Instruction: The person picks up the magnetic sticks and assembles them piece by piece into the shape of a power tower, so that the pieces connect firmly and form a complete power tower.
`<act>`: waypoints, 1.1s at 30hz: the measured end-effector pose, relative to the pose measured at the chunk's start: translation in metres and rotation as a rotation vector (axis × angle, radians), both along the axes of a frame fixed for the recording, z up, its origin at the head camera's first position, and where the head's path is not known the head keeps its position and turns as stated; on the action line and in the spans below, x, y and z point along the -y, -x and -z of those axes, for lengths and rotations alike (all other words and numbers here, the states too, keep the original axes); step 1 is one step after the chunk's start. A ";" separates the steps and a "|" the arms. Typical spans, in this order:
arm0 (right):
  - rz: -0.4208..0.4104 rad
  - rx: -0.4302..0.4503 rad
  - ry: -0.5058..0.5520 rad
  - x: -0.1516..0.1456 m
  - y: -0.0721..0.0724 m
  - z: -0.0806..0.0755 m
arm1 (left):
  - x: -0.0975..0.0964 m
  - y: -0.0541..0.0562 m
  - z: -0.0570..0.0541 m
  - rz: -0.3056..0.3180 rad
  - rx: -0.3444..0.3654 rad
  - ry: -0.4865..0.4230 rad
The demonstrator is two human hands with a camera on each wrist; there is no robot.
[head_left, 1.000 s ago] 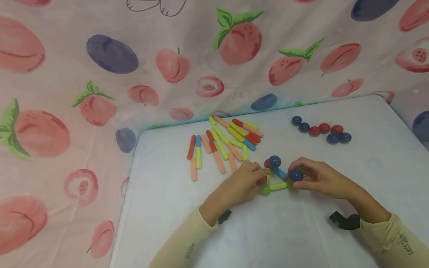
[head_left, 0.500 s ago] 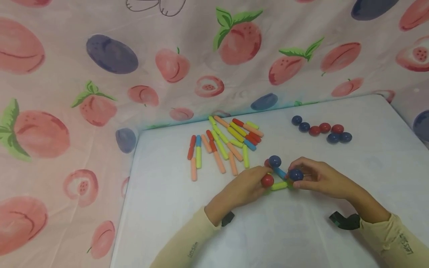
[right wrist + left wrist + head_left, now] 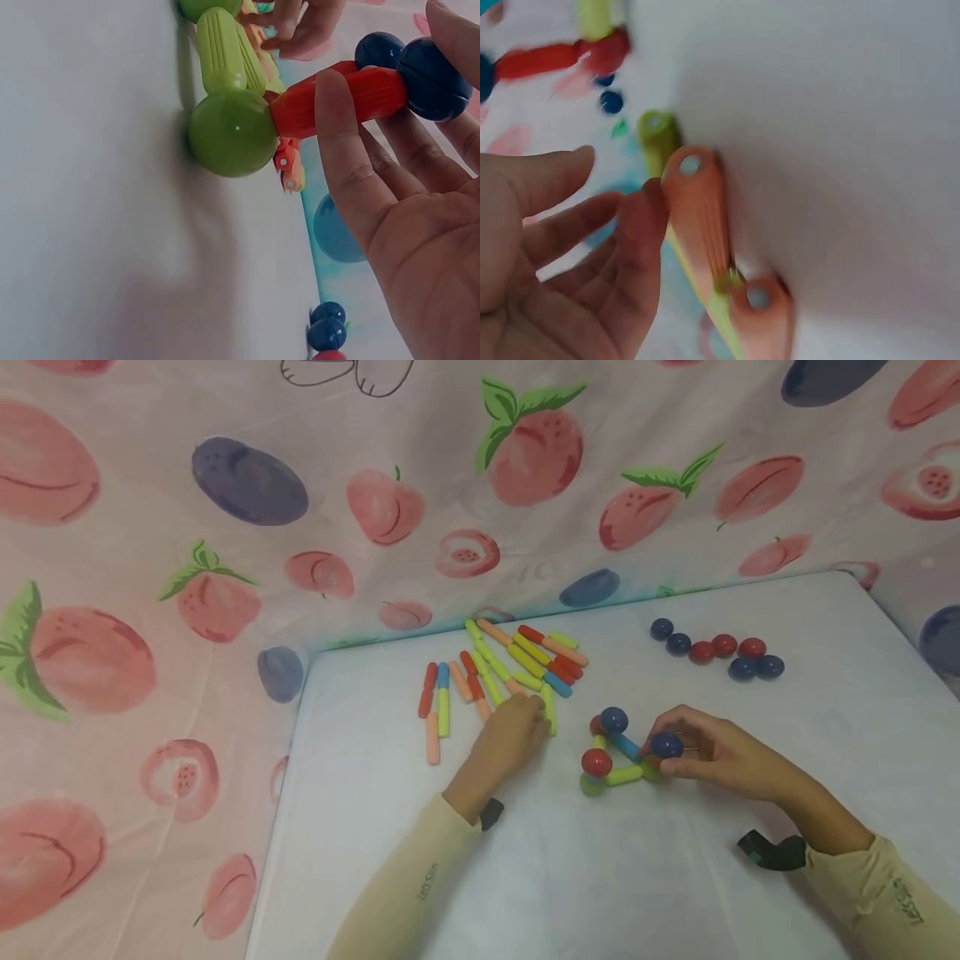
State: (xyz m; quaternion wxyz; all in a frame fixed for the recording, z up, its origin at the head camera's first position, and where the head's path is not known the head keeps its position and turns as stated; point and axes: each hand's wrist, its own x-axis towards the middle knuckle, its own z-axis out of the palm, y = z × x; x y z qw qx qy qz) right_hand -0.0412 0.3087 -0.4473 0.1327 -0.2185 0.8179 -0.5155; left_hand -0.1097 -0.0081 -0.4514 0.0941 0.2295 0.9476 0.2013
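My left hand reaches in among the loose magnetic rods on the white table. In the left wrist view its fingertips are right at the end of an orange rod, with the thumb well apart from it. My right hand grips an upright red rod topped by a dark blue ball. Below, that rod meets a green ball at a corner of a small frame. A lime rod and a blue rod form sides of it. A red ball and a second blue ball top other corners.
Loose red, orange, yellow, lime and blue rods spread over the table's back left. Several blue and red balls lie at the back right. A fruit-print cloth hangs behind the white table.
The left hand has come off the frame's red ball corner and moved left and away to the loose rods. The right hand stays at its corner, nearly still.
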 end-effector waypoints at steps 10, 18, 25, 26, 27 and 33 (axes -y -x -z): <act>0.018 0.039 0.010 -0.008 0.000 0.002 | -0.032 0.012 0.006 -0.123 0.135 -0.033; 0.021 0.048 0.006 -0.010 0.000 0.002 | -0.027 0.003 -0.007 -0.226 0.331 -0.053; 0.015 0.048 0.023 -0.008 0.001 0.001 | 0.001 -0.017 -0.043 -0.162 0.375 -0.331; 0.014 0.046 0.026 -0.008 0.001 0.001 | 0.000 -0.023 -0.049 -0.144 0.351 -0.399; 0.013 0.045 0.030 -0.008 0.001 0.001 | -0.003 -0.030 -0.055 -0.113 0.306 -0.466; -0.021 0.034 0.098 -0.006 0.003 0.002 | -0.043 -0.071 -0.055 0.225 -0.342 -0.391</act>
